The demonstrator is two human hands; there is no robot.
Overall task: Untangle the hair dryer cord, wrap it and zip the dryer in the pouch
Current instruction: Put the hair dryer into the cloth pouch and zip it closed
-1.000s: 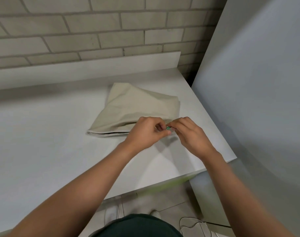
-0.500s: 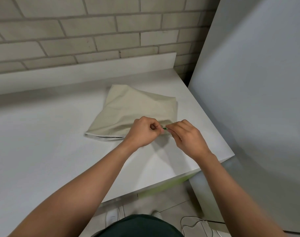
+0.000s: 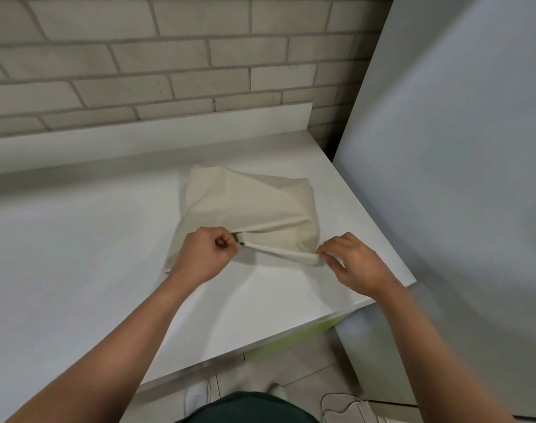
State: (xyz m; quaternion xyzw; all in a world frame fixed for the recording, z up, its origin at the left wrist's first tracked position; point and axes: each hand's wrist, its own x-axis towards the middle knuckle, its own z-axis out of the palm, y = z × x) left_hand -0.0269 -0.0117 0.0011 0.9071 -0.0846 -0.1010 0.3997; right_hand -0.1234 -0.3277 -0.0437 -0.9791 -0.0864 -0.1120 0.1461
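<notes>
Your pouch (image 3: 251,206) lies on the white worktop (image 3: 77,254), close to its right edge and nearer the far right corner than the front edge. It is made of beige cloth and looks full and a little puffed, with folds across its top. The hair dryer and its cord are not visible, so you cannot tell from here if they are inside.

Your left hand (image 3: 204,256) is closed like a fist at the near left part of the pouch. Its thumb and forefinger pinch a small green zipper pull (image 3: 242,243) at the near edge of the cloth. Your right hand (image 3: 350,262) is also closed, and its fingertips pinch the near right corner of the pouch, just beside the right edge of the worktop. Between your two hands the near edge of the pouch is stretched into a straight, tight line. To the left of the pull, your left hand hides the edge, so you cannot tell how far the zipper is shut there.

Behind the worktop a low white ledge (image 3: 156,135) runs along a brick wall (image 3: 169,56). A large pale panel (image 3: 459,163) stands to the right of the worktop. Below the front edge you see the tiled floor and white shoes (image 3: 196,396).
</notes>
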